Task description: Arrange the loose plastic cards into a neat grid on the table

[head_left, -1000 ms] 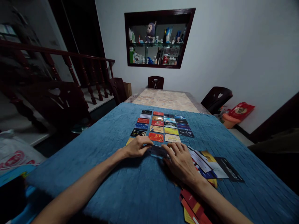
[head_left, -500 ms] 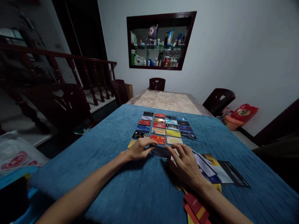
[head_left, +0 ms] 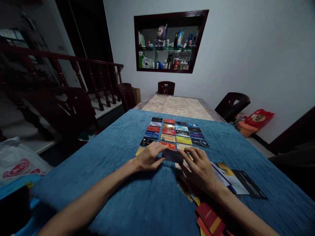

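Dark card [head_left: 173,156] sits between the two hands, spanning the gap; its long axis runs left to right, roughly along the table's [head_left: 177,105] near edge. Neither hand is nearer: left hand [head_left: 151,156] has the left end, right hand [head_left: 199,165] the right end. Left thumb and forefinger are narrow, pinched on the card. Right forefinger is at the upper right corner, the end apparently gripped too (right thumb contact is hard to make out). Face is tilted toward the wearer; cannot tell if the lower edge meets the blue cloth [head_left: 103,157].

Card is just on the near-edge side of the red card [head_left: 169,145] in the laid-out grid, whose columns run toward the table's far edge. Pale card [head_left: 179,166] shows beside the right fingers; unclear whether held. Loose pile [head_left: 232,177] lies toward the table's right edge, red packets [head_left: 209,216] closer to the near edge.

Versus half a second ago: more of the dark card's face shows, the hands overlap the nearest grid row more, so the red card is more covered. View shifted slightly.
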Demonstrator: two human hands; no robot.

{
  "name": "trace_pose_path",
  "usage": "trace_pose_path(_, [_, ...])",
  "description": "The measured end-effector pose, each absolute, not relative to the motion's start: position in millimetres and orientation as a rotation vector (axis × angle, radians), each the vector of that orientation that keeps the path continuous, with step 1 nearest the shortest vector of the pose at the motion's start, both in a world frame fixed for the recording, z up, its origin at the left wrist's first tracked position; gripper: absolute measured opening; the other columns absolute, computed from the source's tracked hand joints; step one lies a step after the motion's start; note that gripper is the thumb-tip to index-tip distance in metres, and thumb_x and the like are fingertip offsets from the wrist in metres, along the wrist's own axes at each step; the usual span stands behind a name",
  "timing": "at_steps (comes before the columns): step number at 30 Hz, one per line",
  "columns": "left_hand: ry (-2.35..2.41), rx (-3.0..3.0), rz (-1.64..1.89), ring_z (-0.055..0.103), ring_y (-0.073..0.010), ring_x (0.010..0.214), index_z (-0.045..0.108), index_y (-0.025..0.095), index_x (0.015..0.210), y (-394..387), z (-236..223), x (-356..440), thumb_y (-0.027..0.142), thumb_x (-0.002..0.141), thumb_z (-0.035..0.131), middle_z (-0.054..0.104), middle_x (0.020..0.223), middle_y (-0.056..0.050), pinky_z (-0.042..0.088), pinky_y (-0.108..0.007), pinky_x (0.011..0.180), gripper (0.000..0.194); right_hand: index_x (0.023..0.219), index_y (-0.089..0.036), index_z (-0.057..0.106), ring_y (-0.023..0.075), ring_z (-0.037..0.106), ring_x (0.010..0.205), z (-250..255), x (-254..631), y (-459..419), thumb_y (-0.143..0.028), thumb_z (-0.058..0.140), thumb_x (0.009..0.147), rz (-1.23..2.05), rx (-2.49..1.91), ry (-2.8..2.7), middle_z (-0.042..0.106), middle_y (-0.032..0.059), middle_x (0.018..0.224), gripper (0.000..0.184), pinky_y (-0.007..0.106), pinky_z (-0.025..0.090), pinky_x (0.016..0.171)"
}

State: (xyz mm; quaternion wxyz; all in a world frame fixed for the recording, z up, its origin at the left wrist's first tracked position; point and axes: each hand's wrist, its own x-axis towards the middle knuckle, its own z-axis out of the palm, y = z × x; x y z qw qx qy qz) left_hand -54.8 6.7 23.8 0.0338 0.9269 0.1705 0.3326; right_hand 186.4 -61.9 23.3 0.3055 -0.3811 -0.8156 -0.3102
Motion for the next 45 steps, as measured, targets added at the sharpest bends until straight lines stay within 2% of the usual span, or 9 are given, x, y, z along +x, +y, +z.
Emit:
trace_pose_path(5, [0.623, 2.958, 0.951, 0.054, -0.0272, 0.121, 0.044, 0.016, 0.134, 3.2, 28.2, -55.5, 0.021, 0.086, 0.060, 0.056, 0.129, -0.015, 0.049, -0.042, 0.101, 0.051, 0.121, -0.010, 0.060, 0.0281, 0.051, 0.098, 27.8, 190.5, -58.1, -0.022, 0.056, 0.092, -0.791, -1.002, -2.183, 0.062, 0.0150, 0.106, 0.032, 0.040, 0.045, 0.080])
trace_pose_path(8, [0.690, 3.050, 0.922, 0.054, -0.0292, 0.121, 0.042, 0.014, 0.137, 3.1, 28.1, -55.7, 0.023, 0.085, 0.060, 0.052, 0.132, -0.018, 0.049, -0.044, 0.100, 0.055, 0.122, -0.010, 0.059, 0.0275, 0.051, 0.097, 30.3, 192.1, -56.4, -0.022, 0.055, 0.092, -0.784, -0.997, -2.197, 0.061, 0.0146, 0.105, 0.032, 0.040, 0.045, 0.080])
trace_pose_path(20, [0.682, 3.345, 0.926, 0.059, -0.0304, 0.110, 0.044, 0.007, 0.134, 20.4, 36.8, -58.4, 0.024, 0.092, 0.051, 0.060, 0.119, -0.020, 0.050, -0.045, 0.087, 0.045, 0.127, -0.014, 0.056, 0.0270, 0.051, 0.093, 33.4, 190.6, -30.5, -0.025, 0.058, 0.089, -0.733, -0.982, -2.257, 0.061, 0.0136, 0.105, 0.039, 0.039, 0.046, 0.076])
trace_pose_path(30, [0.819, 3.278, 0.828, 0.055, -0.0324, 0.116, 0.046, 0.009, 0.134, 50.0, 58.7, -70.1, 0.023, 0.087, 0.058, 0.058, 0.125, -0.021, 0.048, -0.048, 0.094, 0.050, 0.139, -0.018, 0.048, 0.0286, 0.051, 0.100, 48.0, 185.2, 17.6, -0.026, 0.059, 0.089, -0.588, -0.902, -2.287, 0.059, 0.0147, 0.112, 0.052, 0.043, 0.050, 0.081])
trace_pose_path(36, [1.013, 3.200, 0.699, 0.054, -0.0318, 0.117, 0.048, 0.010, 0.131, 73.1, 76.2, -75.4, 0.020, 0.084, 0.063, 0.056, 0.128, -0.020, 0.046, -0.046, 0.095, 0.050, 0.134, -0.020, 0.052, 0.0280, 0.052, 0.101, 58.3, 178.7, 52.4, -0.023, 0.060, 0.088, -0.452, -0.863, -2.300, 0.058, 0.0140, 0.114, 0.047, 0.044, 0.050, 0.084])
trace_pose_path(45, [1.195, 3.078, 0.626, 0.055, -0.0276, 0.111, 0.054, 0.014, 0.121, 126.2, 85.5, -79.5, 0.017, 0.081, 0.060, 0.058, 0.121, -0.013, 0.048, -0.041, 0.094, 0.040, 0.123, -0.015, 0.062, 0.0281, 0.051, 0.104, 59.3, 168.5, 114.4, -0.022, 0.061, 0.087, -0.348, -0.941, -2.309, 0.062, 0.0145, 0.115, 0.037, 0.043, 0.050, 0.088])
